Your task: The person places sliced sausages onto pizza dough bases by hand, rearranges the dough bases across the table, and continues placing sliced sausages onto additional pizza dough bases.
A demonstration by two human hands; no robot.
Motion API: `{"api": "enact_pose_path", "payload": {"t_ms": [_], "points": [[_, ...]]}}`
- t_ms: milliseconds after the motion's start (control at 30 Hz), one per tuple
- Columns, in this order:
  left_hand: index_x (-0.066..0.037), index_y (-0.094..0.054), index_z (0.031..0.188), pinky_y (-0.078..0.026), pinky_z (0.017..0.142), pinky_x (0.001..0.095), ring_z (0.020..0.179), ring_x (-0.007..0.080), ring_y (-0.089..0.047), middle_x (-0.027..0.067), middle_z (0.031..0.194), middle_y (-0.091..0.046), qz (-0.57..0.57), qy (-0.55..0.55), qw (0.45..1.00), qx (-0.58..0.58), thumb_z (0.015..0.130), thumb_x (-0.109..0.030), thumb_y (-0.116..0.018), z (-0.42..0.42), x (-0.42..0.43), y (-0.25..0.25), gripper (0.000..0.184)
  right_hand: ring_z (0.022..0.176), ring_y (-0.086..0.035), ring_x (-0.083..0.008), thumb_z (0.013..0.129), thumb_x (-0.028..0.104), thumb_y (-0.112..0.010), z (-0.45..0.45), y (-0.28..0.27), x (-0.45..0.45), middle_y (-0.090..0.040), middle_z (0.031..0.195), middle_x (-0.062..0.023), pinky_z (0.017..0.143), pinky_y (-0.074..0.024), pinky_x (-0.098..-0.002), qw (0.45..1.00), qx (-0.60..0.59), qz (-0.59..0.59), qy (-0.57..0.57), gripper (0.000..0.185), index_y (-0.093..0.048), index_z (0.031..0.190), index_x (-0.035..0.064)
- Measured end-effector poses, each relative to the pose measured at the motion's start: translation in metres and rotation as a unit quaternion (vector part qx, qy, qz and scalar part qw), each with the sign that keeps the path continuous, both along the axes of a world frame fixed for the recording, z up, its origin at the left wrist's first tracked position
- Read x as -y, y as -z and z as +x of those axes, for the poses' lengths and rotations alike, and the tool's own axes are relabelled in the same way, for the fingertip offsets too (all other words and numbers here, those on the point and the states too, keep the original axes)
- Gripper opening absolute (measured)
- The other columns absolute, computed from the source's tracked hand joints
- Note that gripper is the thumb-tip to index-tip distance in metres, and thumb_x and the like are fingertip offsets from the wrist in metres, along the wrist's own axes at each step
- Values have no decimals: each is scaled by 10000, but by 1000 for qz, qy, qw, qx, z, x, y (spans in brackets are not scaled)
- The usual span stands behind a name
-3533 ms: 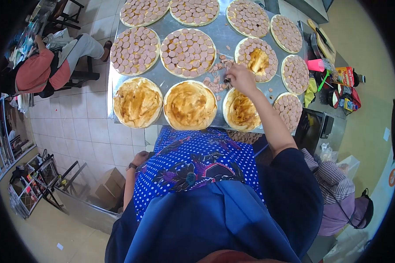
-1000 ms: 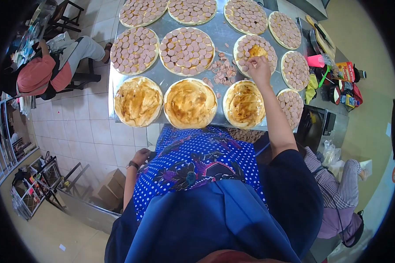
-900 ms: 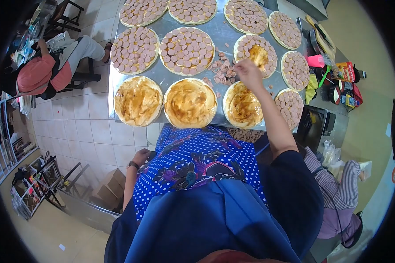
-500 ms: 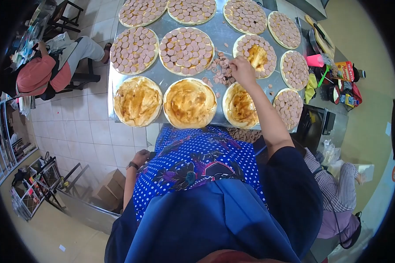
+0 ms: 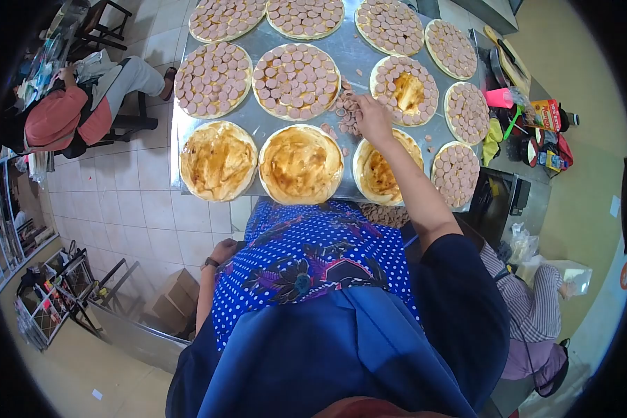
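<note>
My right hand (image 5: pixel 373 120) reaches over the table, its fingers closed at the edge of a loose pile of sausage slices (image 5: pixel 345 115); the fingertips are partly hidden. Just right of it lies a pizza base (image 5: pixel 409 96) ringed with slices, its sauced middle showing. Below my forearm, partly covered, is a sauced base (image 5: pixel 373 171) without slices. Two more sauced bases (image 5: pixel 301 164) (image 5: pixel 218 161) lie along the near edge. My left hand (image 5: pixel 223 250), with a watch at the wrist, hangs low beside my polka-dot apron (image 5: pixel 292 244); its fingers are mostly hidden.
Several bases covered in slices (image 5: pixel 296 82) fill the rest of the metal table (image 5: pixel 355 63). On the right stands a counter with a pink cup (image 5: pixel 499 97) and packets. One person (image 5: pixel 70 118) sits at the left; another (image 5: pixel 536 306) is at the lower right.
My right hand has moved slightly left and down, from beside the partly covered base to the pile of sausage slices. My left hand stays in place.
</note>
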State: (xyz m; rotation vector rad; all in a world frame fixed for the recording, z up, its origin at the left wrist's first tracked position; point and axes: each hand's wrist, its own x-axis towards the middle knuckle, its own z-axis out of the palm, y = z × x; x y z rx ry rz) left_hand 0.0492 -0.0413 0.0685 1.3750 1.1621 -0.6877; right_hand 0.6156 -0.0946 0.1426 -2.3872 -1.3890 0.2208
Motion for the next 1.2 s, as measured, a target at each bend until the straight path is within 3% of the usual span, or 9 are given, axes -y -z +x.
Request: {"api": "enact_pose_path", "payload": {"t_ms": [200,400,500,833,900,933,1000,1133,1200], "points": [[3,-630,1038,-488,776,320,859,216,-626,136,939,-669,-12,-49,998,36,875,-229,-558,-16,4,21,292,816,-626,-248,791,137,-594,15,-5,2,-637,875,-78,706,-489,-355,972,-210,12,102,244,-594,1034,118],[2,-629,1041,-490,754,310,841,198,-621,122,933,-667,-15,-62,998,19,882,-221,-556,-16,6,15,284,807,-621,-251,793,141,-590,13,-39,12,-631,853,-70,700,-488,-361,973,-154,-98,139,106,-653,868,100],[2,-629,1041,-491,740,303,815,188,-614,108,918,-661,-7,-41,999,2,877,-233,-569,-8,4,4,293,819,-613,-259,780,135,-580,12,-24,15,-622,866,-67,696,-487,-379,998,-25,-1,53,124,-660,870,106],[-25,-639,1003,-496,611,291,747,144,-609,72,862,-652,-37,-92,995,-17,866,-267,-582,12,-4,-21,283,806,-612,-273,767,61,-563,13,-29,24,-619,840,-78,695,-486,-392,996,-51,-75,8,159,-674,873,104],[-20,-640,1002,-500,640,297,765,156,-615,81,876,-658,-34,-83,996,-15,866,-269,-583,4,1,-11,290,801,-622,-264,778,90,-567,10,-34,24,-634,851,-84,689,-486,-388,960,-269,23,70,163,-681,895,106],[-13,-640,1003,-499,676,301,789,170,-619,92,898,-663,-24,-74,997,-2,866,-272,-582,-1,4,-4,299,801,-622,-264,778,90,-567,13,-32,25,-634,851,-84,689,-486,-388,960,-269,23,70,163,-681,895,106],[-7,-640,1004,-498,712,306,812,184,-624,103,920,-668,-13,-64,998,12,866,-275,-582,-5,6,2,307,783,-630,-261,782,116,-583,19,-35,29,-651,871,-86,675,-488,-383,994,-71,-48,69,191,-679,947,108],[4,-637,1012,-490,749,307,834,191,-623,117,944,-670,-7,-29,1000,0,868,-269,-580,-7,5,7,313,777,-631,-248,779,125,-599,8,-45,27,-661,879,-86,679,-490,-371,981,-10,-184,51,220,-671,986,105],[5,-636,1014,-492,730,305,814,182,-621,113,929,-669,-4,-21,1000,10,872,-256,-576,-4,4,6,303,795,-628,-248,768,105,-608,8,-28,24,-664,878,-83,702,-491,-362,970,-183,-130,95,235,-664,996,99]]}}
